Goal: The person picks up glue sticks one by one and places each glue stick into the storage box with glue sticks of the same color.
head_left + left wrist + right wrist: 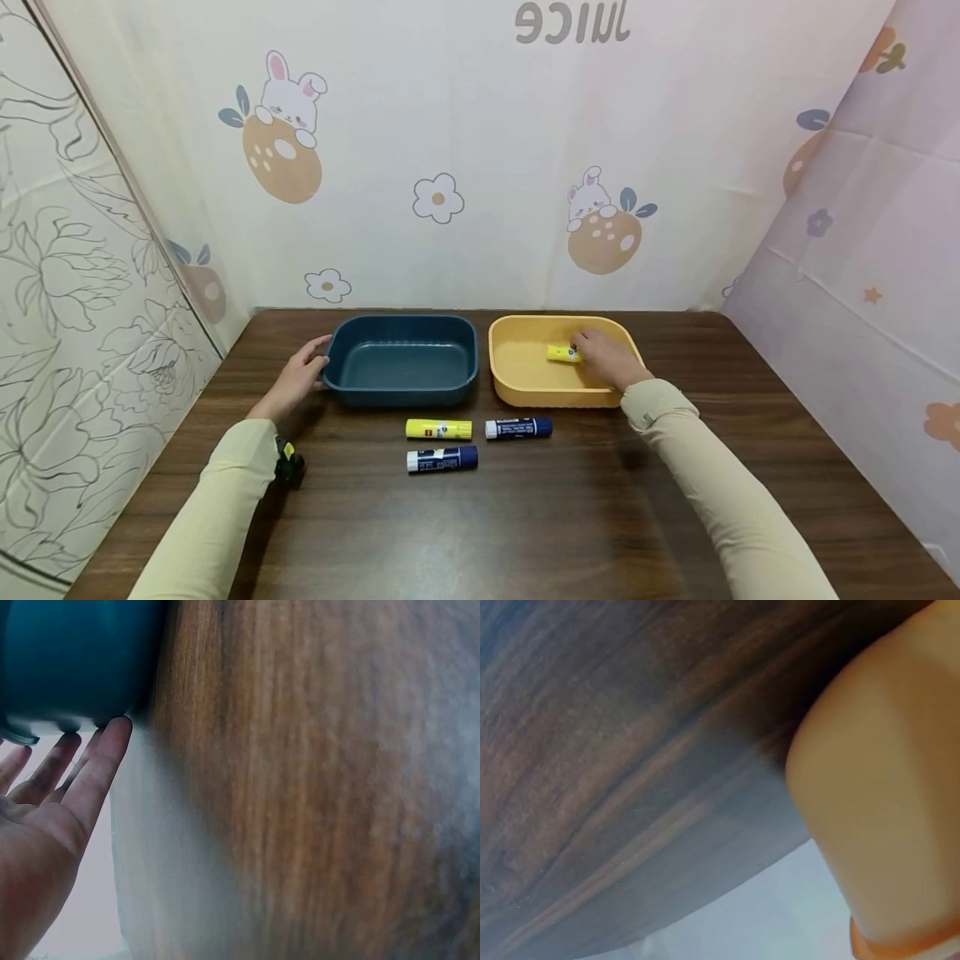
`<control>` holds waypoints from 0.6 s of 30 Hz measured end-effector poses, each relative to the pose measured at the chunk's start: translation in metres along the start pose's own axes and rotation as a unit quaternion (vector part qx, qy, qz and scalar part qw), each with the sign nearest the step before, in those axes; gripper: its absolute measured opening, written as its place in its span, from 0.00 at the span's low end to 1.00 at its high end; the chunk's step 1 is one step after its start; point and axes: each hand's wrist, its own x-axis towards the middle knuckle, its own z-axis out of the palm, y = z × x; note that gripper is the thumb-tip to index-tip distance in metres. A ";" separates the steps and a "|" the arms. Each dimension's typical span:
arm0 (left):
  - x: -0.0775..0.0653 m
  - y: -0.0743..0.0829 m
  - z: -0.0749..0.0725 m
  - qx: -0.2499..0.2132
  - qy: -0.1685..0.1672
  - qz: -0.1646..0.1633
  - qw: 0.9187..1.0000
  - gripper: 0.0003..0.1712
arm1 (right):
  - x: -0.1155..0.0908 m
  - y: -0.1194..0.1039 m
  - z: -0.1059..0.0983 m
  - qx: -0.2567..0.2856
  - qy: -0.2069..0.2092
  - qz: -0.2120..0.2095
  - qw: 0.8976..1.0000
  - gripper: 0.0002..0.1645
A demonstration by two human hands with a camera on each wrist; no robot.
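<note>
Inside the yellow bin (pixel 555 398), my right hand (pixel 603 357) holds a yellow glue stick (pixel 561 353) by its right end, low over the bin's floor. My left hand (pixel 300 375) is at the left end of the dark blue bin (pixel 405 397). In the left wrist view, fairly straight fingers (pixel 97 769) touch that bin's outer wall. The right wrist view shows the yellow bin's outside (pixel 877 787), but the right hand is out of its sight. In front of the bins lie another yellow glue stick (pixel 438 429) and two dark blue, white-ended glue sticks (pixel 518 428) (pixel 442 459).
Both bins stand side by side on a dark wooden table (pixel 510 533), near its back edge. A patterned curtain (pixel 480 250) hangs right behind the table, with more fabric at both sides. A small dark device (pixel 288 462) is strapped at the left wrist.
</note>
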 end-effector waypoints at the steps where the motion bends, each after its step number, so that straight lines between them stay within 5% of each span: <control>1: 0.000 0.000 0.000 -0.001 0.000 -0.001 1.000 0.30 | 0.000 0.001 0.001 0.001 -0.006 0.007 1.000 0.12; 18: -0.001 0.003 0.001 0.003 0.000 -0.013 1.000 0.30 | 0.000 0.006 0.005 0.033 -0.013 0.023 0.999 0.16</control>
